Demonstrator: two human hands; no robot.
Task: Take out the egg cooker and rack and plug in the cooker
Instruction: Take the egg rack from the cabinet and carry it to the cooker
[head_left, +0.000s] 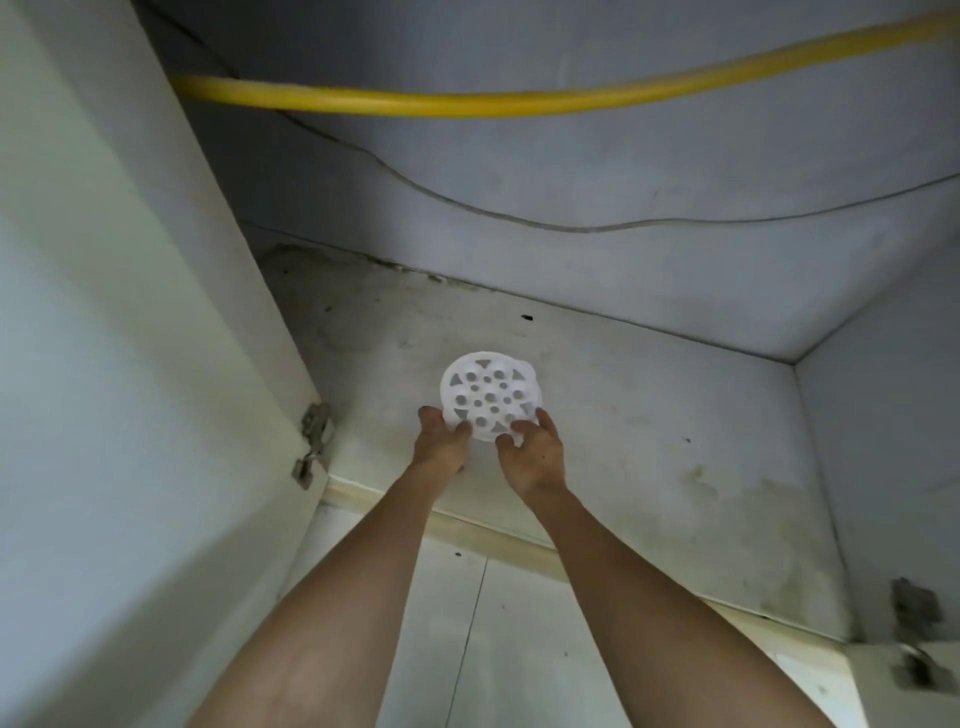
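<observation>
A round white plastic rack with round and triangular holes is inside an open floor-level cabinet, over its stained floor. My left hand grips the rack's near left rim. My right hand holds its near right rim, fingers curled over the edge. Whether the rack rests on the cabinet floor or is lifted slightly, I cannot tell. No egg cooker is in view.
The cabinet floor is dirty, with its front lip near my forearms. A yellow hose and a thin dark cable run across the back wall. The cabinet door stands open at the left, with a hinge.
</observation>
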